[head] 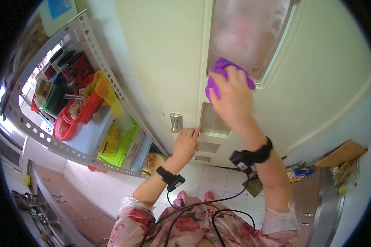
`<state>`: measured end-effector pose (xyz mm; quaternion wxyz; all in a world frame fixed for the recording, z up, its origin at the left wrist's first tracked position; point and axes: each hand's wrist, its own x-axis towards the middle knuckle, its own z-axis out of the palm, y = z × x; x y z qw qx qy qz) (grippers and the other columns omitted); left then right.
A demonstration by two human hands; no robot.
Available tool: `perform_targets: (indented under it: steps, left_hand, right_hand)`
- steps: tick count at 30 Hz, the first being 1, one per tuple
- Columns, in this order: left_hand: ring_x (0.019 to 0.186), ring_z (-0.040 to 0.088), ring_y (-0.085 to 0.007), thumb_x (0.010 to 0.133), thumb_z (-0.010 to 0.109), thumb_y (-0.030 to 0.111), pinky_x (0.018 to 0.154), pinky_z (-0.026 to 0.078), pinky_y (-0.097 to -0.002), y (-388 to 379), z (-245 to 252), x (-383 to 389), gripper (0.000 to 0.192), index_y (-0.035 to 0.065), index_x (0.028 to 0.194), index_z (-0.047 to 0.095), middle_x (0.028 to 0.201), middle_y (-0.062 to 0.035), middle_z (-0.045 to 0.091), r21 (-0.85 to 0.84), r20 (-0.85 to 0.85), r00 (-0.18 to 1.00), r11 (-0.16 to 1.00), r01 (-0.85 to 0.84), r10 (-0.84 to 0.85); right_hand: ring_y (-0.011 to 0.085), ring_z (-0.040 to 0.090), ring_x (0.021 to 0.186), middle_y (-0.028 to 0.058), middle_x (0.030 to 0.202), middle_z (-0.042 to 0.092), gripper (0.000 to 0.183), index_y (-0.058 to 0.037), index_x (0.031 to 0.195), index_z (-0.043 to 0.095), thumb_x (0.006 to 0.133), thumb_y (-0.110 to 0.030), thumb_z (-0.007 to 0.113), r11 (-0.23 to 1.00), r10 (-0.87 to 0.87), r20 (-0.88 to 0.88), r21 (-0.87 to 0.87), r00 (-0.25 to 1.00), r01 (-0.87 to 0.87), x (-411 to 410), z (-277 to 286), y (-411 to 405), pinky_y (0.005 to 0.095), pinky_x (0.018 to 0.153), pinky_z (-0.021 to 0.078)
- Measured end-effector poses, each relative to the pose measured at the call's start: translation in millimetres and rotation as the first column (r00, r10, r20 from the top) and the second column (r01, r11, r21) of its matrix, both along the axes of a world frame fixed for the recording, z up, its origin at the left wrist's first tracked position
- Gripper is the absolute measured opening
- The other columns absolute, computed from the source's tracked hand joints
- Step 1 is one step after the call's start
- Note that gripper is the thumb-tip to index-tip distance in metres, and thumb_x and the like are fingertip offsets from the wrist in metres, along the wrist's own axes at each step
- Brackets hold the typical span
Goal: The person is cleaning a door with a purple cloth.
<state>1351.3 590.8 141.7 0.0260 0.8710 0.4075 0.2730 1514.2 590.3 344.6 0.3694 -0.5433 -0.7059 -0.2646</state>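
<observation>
A pale door with frosted glass panes stands before me. My right hand holds a bunched purple cloth against the lower end of the large frosted pane. Its fingers are spread over the cloth, and the hand is slightly blurred. My left hand is at the door, just below and right of the metal door handle, beside the small pane. The fingers of my left hand are bent, and nothing shows in them; its palm is hidden. Both wrists wear black straps with small devices and cables.
At the left, a perforated metal shelf rack holds red plastic baskets, jars and a green box. Counters with sinks or steel edges lie on both sides. A wooden board leans at the right.
</observation>
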Motion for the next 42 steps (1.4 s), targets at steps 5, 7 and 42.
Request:
perform_targets:
  steps: [5, 7, 42]
  left_hand:
    - [0.096, 0.058, -0.0312, 0.076, 0.070, 0.010, 0.081, 0.049, -0.0419, 14.2, -12.4, -6.8, 0.022, 0.0057, 0.096, 0.061, 0.098, -0.0109, 0.060, -0.053, 0.054, 0.996, 0.996, -0.069, 0.071]
    - [0.095, 0.058, -0.0308, 0.077, 0.067, 0.008, 0.079, 0.049, -0.0423, 12.6, -12.3, -3.0, 0.018, 0.0060, 0.094, 0.062, 0.095, -0.0099, 0.060, -0.026, 0.096, 0.994, 0.998, -0.053, 0.056]
    - [0.091, 0.058, -0.0300, 0.075, 0.070, 0.003, 0.074, 0.051, -0.0402, -18.4, -3.2, -1.3, 0.031, 0.0027, 0.106, 0.065, 0.094, -0.0097, 0.060, 0.040, 0.051, 0.993, 0.993, -0.107, 0.105]
  right_hand:
    - [0.0284, 0.057, 0.098, 0.0075, 0.106, 0.057, 0.032, -0.0123, 0.099, 0.069, 0.067, -0.014, 0.075, 0.988, -0.128, 0.098, -0.079, 0.987, 0.136, -8.8, -4.6, 10.6, 0.0391, 0.071, 0.0536]
    - [0.0280, 0.058, 0.093, 0.0071, 0.103, 0.058, 0.030, -0.0135, 0.096, 0.070, 0.067, -0.014, 0.075, 0.982, -0.186, 0.080, 0.001, 0.979, 0.187, 17.2, -7.1, -3.2, 0.0388, 0.069, 0.0538]
    - [0.0399, 0.038, 0.133, 0.0151, 0.139, 0.045, 0.047, -0.0221, 0.126, 0.064, 0.090, -0.052, 0.057, 0.858, -0.229, 0.306, 0.511, 0.924, 0.044, 179.1, -69.6, -19.8, 0.0642, 0.107, 0.0271]
